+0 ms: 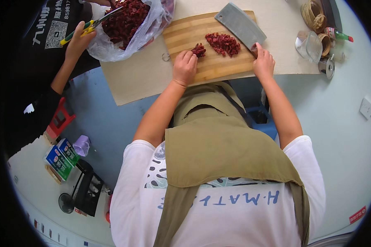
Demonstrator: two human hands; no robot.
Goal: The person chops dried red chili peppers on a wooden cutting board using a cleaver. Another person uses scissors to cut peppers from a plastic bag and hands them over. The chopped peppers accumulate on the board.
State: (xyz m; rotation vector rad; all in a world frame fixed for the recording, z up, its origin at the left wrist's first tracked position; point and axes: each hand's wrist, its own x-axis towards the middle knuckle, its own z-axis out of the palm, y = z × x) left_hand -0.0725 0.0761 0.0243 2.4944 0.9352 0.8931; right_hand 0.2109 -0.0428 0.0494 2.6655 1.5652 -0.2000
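Observation:
My left hand [184,66] is curled over a small bunch of dried red chillies [199,50] and presses it on a striped wooden cutting board [185,31]. A pile of chopped dried chillies [223,44] sits right of that bunch, apart from it. My right hand [263,64] grips the handle of a cleaver [240,25]. The broad grey face of its blade shows, angled toward the board's far right corner, beside the chopped pile. My palm and fingers hide most of the cleaver's handle.
At the left, another person's hand [79,38] holds scissors [89,27] over a clear plastic bag [95,49] of dried chillies. A metal ring [166,57] lies beside the board. Right of it stand a plastic container [309,46], twine [312,15], a bottle [338,34] and a metal canister [327,66].

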